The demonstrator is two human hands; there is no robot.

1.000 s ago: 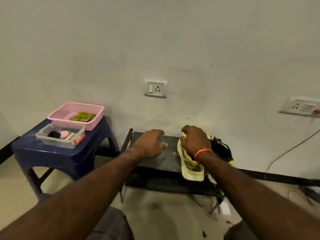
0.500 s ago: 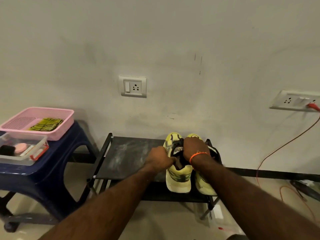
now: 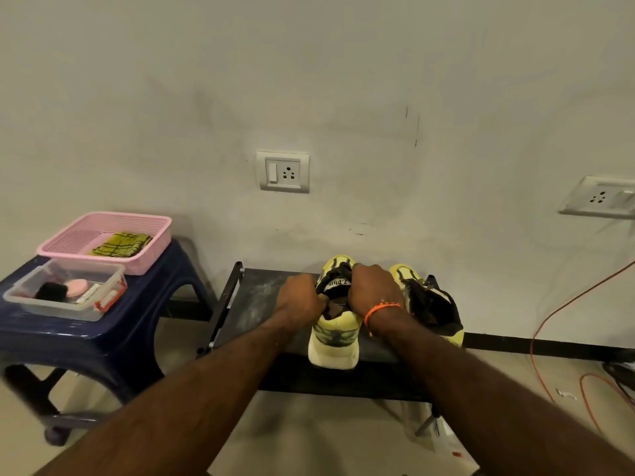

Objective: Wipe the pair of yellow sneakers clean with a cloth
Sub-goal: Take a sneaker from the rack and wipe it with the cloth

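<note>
Black metal low rack [image 3: 254,305]: bare shelf surface lies left of the shoes; the blue plastic stool [image 3: 144,314] stands beside its left edge. Near yellow sneaker [image 3: 335,345], pale with dark streaks, sits upright mid-shelf, heel toward the viewer, toe to the wall. Left hand [image 3: 299,298] and right hand [image 3: 374,290] grip its collar. Second yellow sneaker [image 3: 429,304] lies tilted alongside at right. Green checked cloth [image 3: 120,244] rests in the pink basket [image 3: 156,242].

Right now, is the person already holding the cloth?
No: the green checked cloth lies in the pink basket, while both hands grip the left sneaker.
</note>
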